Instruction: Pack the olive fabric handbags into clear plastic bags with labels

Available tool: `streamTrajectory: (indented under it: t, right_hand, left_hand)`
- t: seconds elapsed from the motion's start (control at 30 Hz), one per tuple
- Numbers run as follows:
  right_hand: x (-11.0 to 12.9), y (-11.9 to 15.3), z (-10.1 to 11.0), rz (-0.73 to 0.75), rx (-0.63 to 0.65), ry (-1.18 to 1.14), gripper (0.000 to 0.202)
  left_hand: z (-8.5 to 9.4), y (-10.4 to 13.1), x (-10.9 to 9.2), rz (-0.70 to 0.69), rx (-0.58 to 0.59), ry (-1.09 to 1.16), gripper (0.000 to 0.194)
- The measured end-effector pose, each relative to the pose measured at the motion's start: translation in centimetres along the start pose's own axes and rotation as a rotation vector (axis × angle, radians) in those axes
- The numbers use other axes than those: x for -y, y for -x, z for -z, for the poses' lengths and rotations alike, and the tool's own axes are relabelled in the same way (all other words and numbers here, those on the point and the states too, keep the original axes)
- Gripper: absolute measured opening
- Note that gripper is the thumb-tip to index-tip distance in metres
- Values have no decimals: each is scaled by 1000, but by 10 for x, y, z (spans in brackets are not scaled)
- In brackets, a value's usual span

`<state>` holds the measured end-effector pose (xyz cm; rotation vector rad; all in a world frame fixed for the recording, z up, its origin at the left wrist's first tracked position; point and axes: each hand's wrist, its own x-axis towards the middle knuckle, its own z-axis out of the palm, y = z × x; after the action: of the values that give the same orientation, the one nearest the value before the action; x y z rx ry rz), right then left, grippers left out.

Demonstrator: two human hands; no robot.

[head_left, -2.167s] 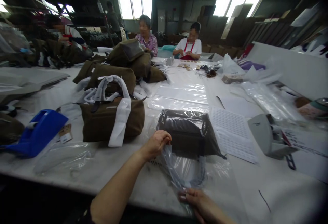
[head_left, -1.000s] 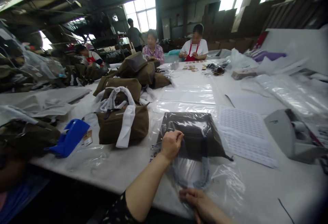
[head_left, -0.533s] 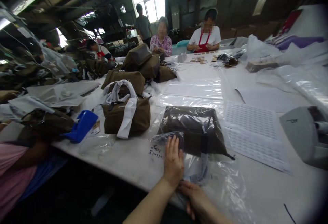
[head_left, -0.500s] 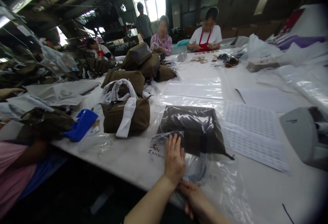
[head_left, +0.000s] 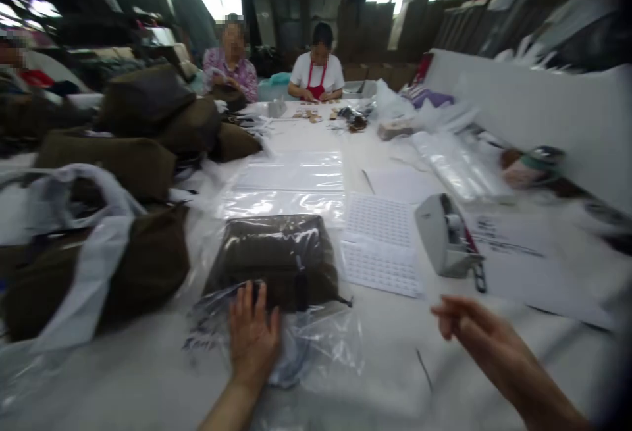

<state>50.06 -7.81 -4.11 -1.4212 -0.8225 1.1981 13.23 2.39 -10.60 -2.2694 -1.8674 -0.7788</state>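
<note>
A dark olive bag [head_left: 276,253] lies inside a clear plastic bag [head_left: 336,345] on the white table. My left hand [head_left: 254,332] rests with fingers spread on the plastic at the bag's lower left edge, beside some handwritten black marks. To the right, my right hand [head_left: 474,326] is in the air above the table, its fingers partly bent and nothing seen in them. Just beyond it stands a grey tape dispenser [head_left: 442,237]. Printed label sheets [head_left: 380,243] lie between the dispenser and the bagged bag.
Olive bags with white-wrapped handles [head_left: 153,266] are piled at the left. Flat clear plastic bags [head_left: 291,181] lie behind the bagged one. A plastic roll [head_left: 464,168] and a paper with writing [head_left: 538,260] are at the right. Several people are across the table.
My right hand has left the plastic near my left hand and moved right, toward the tape dispenser. The view has turned to the right. My left hand stays on the plastic.
</note>
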Motion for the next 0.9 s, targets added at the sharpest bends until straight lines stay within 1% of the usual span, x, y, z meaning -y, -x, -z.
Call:
streamTrajectory:
  t: [0.03,0.07,0.1,0.13,0.17,0.23,0.3,0.4,0.47,0.53,0.57,0.63,0.7,0.8,0.83,0.9]
  right_hand:
    - [14,-18,21,124,-252,9,38]
    - [24,-37,39,202,-456,39,39]
    - [30,-55,55,250,-571,67,40]
    - [34,-72,68,271,-646,94,42]
    - [35,-86,78,267,-683,122,43]
    - [33,-108,92,220,-684,164,48]
    - [29,-122,99,146,-640,187,51]
    - [28,-133,105,42,-548,188,56]
    - [29,-133,106,11,-532,173,62]
    - [28,-127,105,18,-567,157,67]
    - [26,-121,104,23,-593,155,65]
    - [18,-107,99,10,-636,175,55]
    - [8,-95,97,-50,-650,250,47]
    - [-1,-84,103,-163,-631,480,41]
    - [1,-80,107,-192,-617,580,37]
    - [12,-73,115,-236,-565,777,31]
  left_hand:
    - [-2,-2,0,6,13,14,59]
    - [-4,-3,-1,11,17,28,58]
    - [-6,-5,0,10,18,41,59]
    - [-7,-6,0,6,16,53,59]
    - [-8,-7,0,-3,11,63,60]
    - [-8,-7,1,-23,4,75,63]
    - [-7,-7,1,-32,4,73,65]
    - [-6,-8,1,-24,10,57,66]
    - [-6,-9,0,-19,12,45,67]
    - [-7,-9,0,-21,5,37,68]
    - [-7,-9,1,-26,4,36,68]
    - [-8,-9,2,-42,5,39,68]
    - [-8,-8,4,-51,19,50,68]
    - [-10,-9,6,-37,25,75,66]
    - [-11,-9,6,-29,21,86,65]
    - [-12,-7,6,-13,5,101,62]
